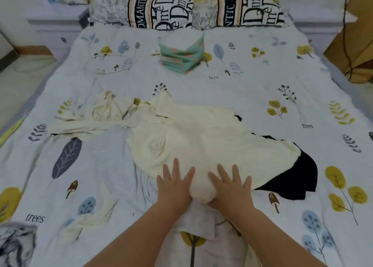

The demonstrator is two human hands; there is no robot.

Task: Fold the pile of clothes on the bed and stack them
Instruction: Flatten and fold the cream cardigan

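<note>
A cream knitted garment [201, 137] lies spread in the middle of the bed. My left hand [175, 183] and my right hand [230, 184] lie flat on its near edge, fingers straight and spread, side by side. A black garment [292, 178] sticks out from under the cream one on the right. A crumpled off-white garment [96, 115] lies to the left of it. Another pale cloth [88, 220] lies at the near left. A folded teal patterned stack [181, 51] stands farther up the bed, below the pillows.
The bed sheet [262, 81] is white with leaf and tree prints. Two lettered pillows [161, 8] lean on the yellow headboard. A white nightstand [54, 24] stands at the left, a cardboard box [359, 45] at the right. A grey patterned cloth [14, 244] lies at the bottom left corner.
</note>
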